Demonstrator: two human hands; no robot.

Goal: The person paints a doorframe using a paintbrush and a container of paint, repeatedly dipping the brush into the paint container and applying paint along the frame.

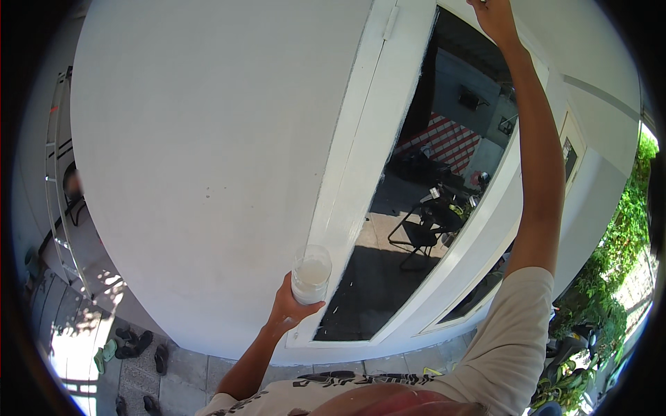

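My left hand (291, 305) is wrapped round the lower part of a clear plastic cup (312, 277) with white, paint-like stuff inside. The cup is held in front of the white window frame (347, 187), near its lower left corner. My right arm reaches far up along the right side of the glass pane (416, 236). At the top edge of the picture my right hand (494, 17) is partly cut off, close to the upper part of the frame. Its visible fingers are curled in; what they hold, if anything, is out of sight.
A broad white wall (208, 139) with a few small marks fills the left. An aluminium ladder (50, 159) stands farther left, with several sandals and shoes (135, 343) on the paving below. Green plants (596, 298) grow at the right. The glass reflects a chair.
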